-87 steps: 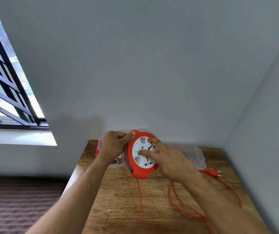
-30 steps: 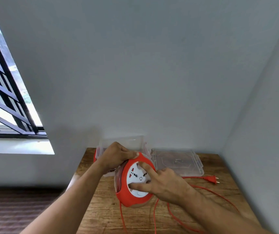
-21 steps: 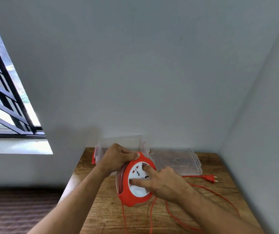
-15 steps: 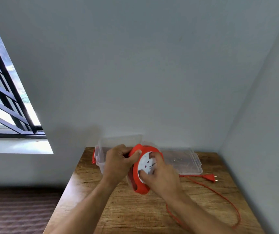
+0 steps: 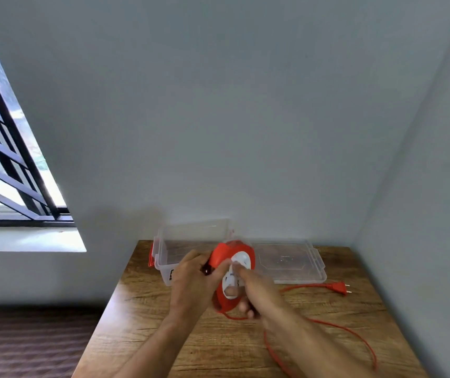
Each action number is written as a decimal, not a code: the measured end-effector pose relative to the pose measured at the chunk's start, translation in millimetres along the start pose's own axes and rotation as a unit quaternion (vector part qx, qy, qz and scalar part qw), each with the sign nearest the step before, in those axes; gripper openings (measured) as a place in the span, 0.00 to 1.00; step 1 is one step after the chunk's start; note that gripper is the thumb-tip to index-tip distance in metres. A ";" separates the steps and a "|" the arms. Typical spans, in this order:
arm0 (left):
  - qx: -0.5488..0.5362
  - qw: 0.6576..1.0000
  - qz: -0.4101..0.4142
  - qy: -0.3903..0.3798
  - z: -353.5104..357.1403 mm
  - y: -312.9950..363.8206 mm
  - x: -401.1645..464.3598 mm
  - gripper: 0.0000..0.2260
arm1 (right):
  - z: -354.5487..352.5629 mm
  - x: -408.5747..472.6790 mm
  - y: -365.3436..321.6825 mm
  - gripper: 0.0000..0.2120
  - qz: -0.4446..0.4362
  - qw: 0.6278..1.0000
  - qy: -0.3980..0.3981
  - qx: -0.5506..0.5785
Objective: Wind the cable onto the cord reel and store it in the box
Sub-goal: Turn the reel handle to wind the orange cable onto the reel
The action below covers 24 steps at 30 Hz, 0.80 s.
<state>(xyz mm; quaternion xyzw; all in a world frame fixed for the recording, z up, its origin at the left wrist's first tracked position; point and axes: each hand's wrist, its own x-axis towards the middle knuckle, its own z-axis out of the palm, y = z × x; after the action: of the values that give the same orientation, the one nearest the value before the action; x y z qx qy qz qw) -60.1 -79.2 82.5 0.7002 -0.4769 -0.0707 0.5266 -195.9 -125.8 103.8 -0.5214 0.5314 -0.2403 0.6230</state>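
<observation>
One cord reel, orange with a white socket face, is held above the wooden table by two bare hands. The left hand wraps its fingers around the reel's orange rim. The right hand presses fingertips, slightly blurred, against the white face, closed on the reel from the other side. One orange cable leaves the bottom of the reel, loops across the right half of the table and ends in one plug lying near the right wall. One clear plastic box with red latches stands open just behind the reel, against the back wall. One clear lid lies flat just beside it to the right. The table's left edge borders open floor; walls bound its back and right. Its near left part is bare wood.
</observation>
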 end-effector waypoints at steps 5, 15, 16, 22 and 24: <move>-0.048 0.991 -0.109 -0.056 -19.4 -1.8 35.2 0.16 | -46.7 12.9 17.8 0.30 -0.461 0.658 0.040 -0.593; 0.044 0.950 -0.119 -0.284 -23.0 5.8 56.3 0.13 | -54.5 9.0 -4.2 0.28 -0.562 0.471 -0.057 -0.678; 0.050 0.952 -0.118 -0.278 -22.7 4.4 56.5 0.14 | -55.1 10.6 -0.9 0.28 -0.553 0.474 -0.053 -0.683; 0.058 0.949 -0.078 -0.299 -21.4 7.7 56.5 0.12 | -53.9 16.7 15.4 0.34 -0.544 0.463 -0.064 -0.697; 0.044 0.957 -0.068 -0.279 -17.8 8.8 55.6 0.11 | -52.0 17.9 12.9 0.33 -0.551 0.456 -0.044 -0.697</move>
<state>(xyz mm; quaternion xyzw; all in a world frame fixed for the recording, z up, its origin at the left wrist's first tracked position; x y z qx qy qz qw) -24.9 -108.4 119.7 0.7062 -0.5584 -0.2779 0.3349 -240.9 -157.2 90.3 -0.9756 0.0953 -0.0599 -0.1887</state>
